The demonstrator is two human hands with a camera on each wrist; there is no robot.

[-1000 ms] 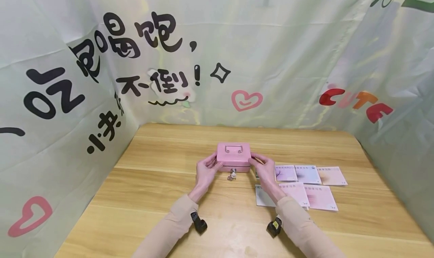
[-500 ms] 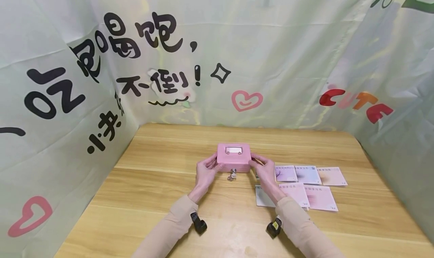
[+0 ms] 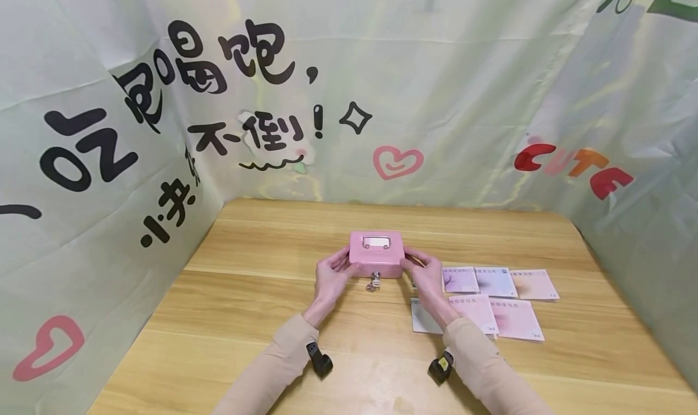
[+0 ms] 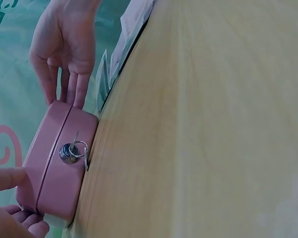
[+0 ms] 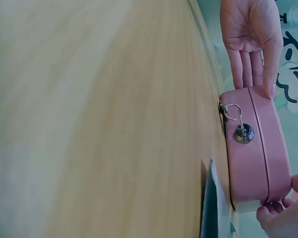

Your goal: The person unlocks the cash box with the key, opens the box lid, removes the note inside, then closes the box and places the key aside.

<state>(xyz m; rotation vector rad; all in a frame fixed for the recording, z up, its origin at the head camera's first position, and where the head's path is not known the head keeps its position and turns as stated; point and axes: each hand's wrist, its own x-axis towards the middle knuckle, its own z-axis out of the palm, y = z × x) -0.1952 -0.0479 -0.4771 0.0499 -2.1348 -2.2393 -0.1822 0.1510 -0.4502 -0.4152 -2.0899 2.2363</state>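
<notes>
A small pink cash box [image 3: 376, 256] sits on the table with its lid down. A wire handle [image 3: 376, 242] lies on the lid. On the front, keys on a ring hang from the lock [image 4: 69, 153]. My left hand [image 3: 329, 278] grips the left side, its thumb near the front corner and its fingers along the side. At the opposite end my right hand [image 3: 428, 278] holds the box the same way, with the thumb towards the front. In the right wrist view the lid seam of the cash box [image 5: 248, 153] looks even, with no gap.
Several printed paper notes lie in two rows on the right, among them a purple note [image 3: 460, 280], a blue note [image 3: 495, 282] and a pink note [image 3: 515, 319]. My right forearm passes over some. The wooden table [image 3: 262, 318] ends at a printed cloth backdrop [image 3: 463, 100].
The cash box lid has come down: a dark gap along its front has closed, and the handle now lies flatter. Both hands keep their places.
</notes>
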